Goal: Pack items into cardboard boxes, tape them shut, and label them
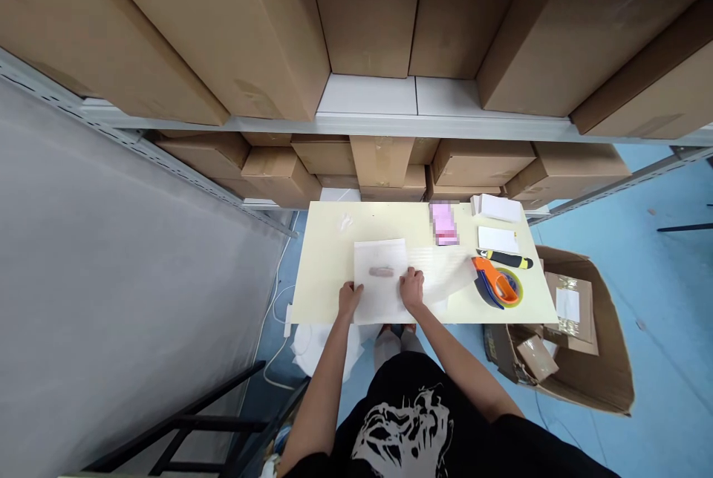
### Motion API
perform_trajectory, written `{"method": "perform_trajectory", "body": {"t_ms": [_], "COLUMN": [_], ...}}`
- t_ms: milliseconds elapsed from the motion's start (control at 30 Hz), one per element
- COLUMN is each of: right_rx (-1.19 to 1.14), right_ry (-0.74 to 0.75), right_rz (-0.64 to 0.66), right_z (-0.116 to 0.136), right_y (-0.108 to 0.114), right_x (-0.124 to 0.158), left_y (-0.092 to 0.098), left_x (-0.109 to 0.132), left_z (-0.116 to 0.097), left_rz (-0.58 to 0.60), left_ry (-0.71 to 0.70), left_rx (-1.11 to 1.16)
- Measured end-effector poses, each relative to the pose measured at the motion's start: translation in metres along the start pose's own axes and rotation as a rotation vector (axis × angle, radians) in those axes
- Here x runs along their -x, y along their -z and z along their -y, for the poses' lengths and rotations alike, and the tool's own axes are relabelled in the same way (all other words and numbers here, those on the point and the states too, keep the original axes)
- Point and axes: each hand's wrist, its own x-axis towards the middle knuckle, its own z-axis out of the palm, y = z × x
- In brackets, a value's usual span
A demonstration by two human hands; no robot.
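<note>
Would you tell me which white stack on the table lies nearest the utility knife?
The front stack, just behind the knife; the other stack sits farther back, at the table's far edge.

A translucent white plastic bag point(374, 292) lies flat on the cream tabletop point(328, 263), its clearer end spreading rightward. A small brownish oblong item point(381, 272) shows through it.

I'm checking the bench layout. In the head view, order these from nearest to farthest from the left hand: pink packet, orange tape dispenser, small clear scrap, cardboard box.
From the left hand, nearest first:
1. Small clear scrap: on the table, straight ahead.
2. Pink packet: table's far edge.
3. Orange tape dispenser: table's right end.
4. Cardboard box: floor, right of the table.
</note>
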Motion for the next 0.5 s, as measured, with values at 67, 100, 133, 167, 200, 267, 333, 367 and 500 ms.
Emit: {"method": "perform_trajectory", "body": {"t_ms": [67, 100, 133, 167, 200, 267, 333, 367, 500], "right_rx": [0.001, -0.006, -0.016, -0.031, -0.048, -0.091, -0.148, -0.182, -0.343], "right_ry": [0.009, 0.013, 0.015, 0.016, 0.015, 0.013, 0.012, 0.012, 0.023], "right_rz": [-0.030, -0.038, -0.042, -0.044, -0.042, -0.025, 0.020, 0.055, 0.225], "right_z": [0.001, 0.002, 0.002, 0.002, 0.001, 0.000, -0.001, -0.001, 0.007], "right_y": [-0.005, -0.007, -0.008, -0.008, -0.008, -0.006, -0.004, -0.003, -0.003], "right_x": [0.002, 0.002, 0.003, 0.003, 0.003, 0.001, -0.001, -0.002, -0.002], "left_y": [0.005, 0.008, 0.011, 0.014, 0.017, 0.022, 0.025, 0.026, 0.019], "left_x": [0.000, 0.002, 0.004, 0.008, 0.012, 0.023, 0.035, 0.043, 0.072], "left_z": [-0.003, -0.005, -0.007, -0.010, -0.014, -0.025, -0.042, -0.052, -0.098], "left_rz": [0.034, 0.048, 0.061, 0.072, 0.082, 0.095, 0.100, 0.091, 0.014], "left_ry": [-0.018, -0.033, -0.050, -0.069, -0.088, -0.122, -0.147, -0.164, -0.308], "left_rx": [0.041, 0.059, 0.074, 0.086, 0.092, 0.085, 0.062, 0.030, -0.260]}}
